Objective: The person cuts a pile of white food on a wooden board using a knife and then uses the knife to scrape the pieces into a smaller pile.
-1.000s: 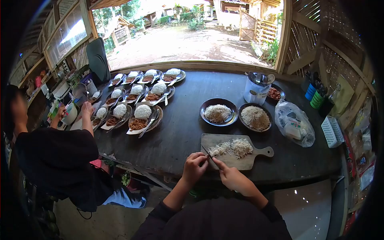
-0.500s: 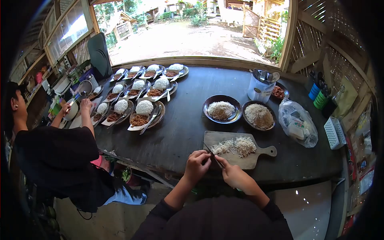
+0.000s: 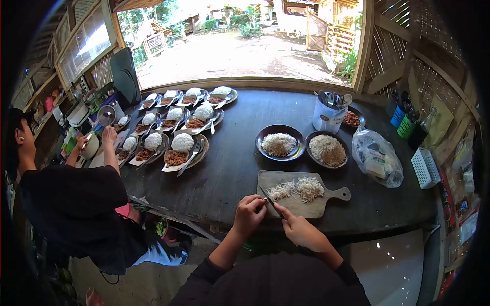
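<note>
My right hand (image 3: 305,233) is closed round the handle of a knife (image 3: 271,201), its blade pointing up and to the left. Beside the blade, my left hand (image 3: 249,215) is closed with fingertips pinched together; a small pale bit seems to show there, too small to name. Both hands are at the near left edge of a wooden cutting board (image 3: 326,192). Pale shredded food (image 3: 309,188) lies in a loose heap on that board. Behind it stand two dark plates of similar shreds, a smaller heap (image 3: 279,145) and a larger one (image 3: 327,149).
Several plates of rice (image 3: 182,143) with brown shredded food cover the table's left side. A co-worker (image 3: 71,209) stands at left, hands raised over that end. A cutlery tub (image 3: 327,120), a plastic bag (image 3: 376,157) and a white basket (image 3: 426,168) are at right.
The view has shifted slightly, so the table appears a little lower. My hands and the knife keep nearly the same place by the board. The co-worker's hands have moved only slightly.
</note>
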### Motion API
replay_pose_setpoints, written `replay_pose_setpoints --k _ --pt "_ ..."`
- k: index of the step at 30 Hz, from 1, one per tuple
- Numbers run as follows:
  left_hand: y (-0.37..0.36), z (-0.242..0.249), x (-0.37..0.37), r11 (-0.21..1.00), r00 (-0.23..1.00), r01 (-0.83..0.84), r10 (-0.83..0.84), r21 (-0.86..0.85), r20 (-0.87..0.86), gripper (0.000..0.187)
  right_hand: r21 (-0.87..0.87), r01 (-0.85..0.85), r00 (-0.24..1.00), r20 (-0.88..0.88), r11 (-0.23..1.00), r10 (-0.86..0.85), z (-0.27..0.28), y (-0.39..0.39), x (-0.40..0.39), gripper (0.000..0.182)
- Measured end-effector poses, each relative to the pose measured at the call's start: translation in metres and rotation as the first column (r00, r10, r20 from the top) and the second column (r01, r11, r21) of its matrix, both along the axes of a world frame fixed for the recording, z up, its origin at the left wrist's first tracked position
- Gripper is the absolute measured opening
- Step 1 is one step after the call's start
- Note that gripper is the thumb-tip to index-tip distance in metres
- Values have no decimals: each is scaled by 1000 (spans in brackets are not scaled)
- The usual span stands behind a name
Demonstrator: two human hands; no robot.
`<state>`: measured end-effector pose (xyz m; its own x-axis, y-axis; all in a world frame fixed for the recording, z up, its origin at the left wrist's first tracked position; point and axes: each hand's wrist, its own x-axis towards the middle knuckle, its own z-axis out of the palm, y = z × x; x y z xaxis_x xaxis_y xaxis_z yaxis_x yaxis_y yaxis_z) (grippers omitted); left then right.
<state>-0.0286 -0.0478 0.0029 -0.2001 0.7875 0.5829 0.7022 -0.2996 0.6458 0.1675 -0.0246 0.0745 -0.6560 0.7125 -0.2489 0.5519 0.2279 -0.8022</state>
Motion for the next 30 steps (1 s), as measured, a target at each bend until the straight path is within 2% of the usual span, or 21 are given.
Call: replay_pose_setpoints --k 6,8,11,15,17,20,21,23,27,30 --pt "0 -1 -1 1000 1000 6 -6 -2 -8 14 89 -43 998 46 995 39 -3 1 1 54" --pt "1 0 -1 1000 1000 9 -9 -5 -11 13 268 -66 997 -12 961 71 -14 3 2 55" --pt "-1 2 0 1000 1000 4 -4 0 -16 13 193 -85 994 89 978 69 3 1 -2 56" --pt "0 5 1 1000 1000 -16 16 9 -25 13 234 -93 993 88 968 74 -1 4 -4 56" --pt "-1 4 2 1000 999 -22 22 17 -24 14 88 -53 996 71 995 47 3 7 -7 57" --pt "-1 2 2 1000 999 -29 30 11 -16 14 5 -14 996 89 1000 14 13 5 -10 53" --pt "-1 2 3 999 999 -38 39 23 -37 14 8 -17 996 88 1000 16 7 7 -9 53" --pt "-1 2 2 998 997 -47 50 42 -61 14 123 -16 999 -29 992 19 -12 10 -6 52" --pt "0 0 0 999 999 -33 34 17 -37 14 84 3 1000 -12 996 -2 -8 5 -2 52" --pt "0 -1 0 1000 1000 -18 18 1 -14 15 114 -6 995 -94 993 17 -12 3 3 54"
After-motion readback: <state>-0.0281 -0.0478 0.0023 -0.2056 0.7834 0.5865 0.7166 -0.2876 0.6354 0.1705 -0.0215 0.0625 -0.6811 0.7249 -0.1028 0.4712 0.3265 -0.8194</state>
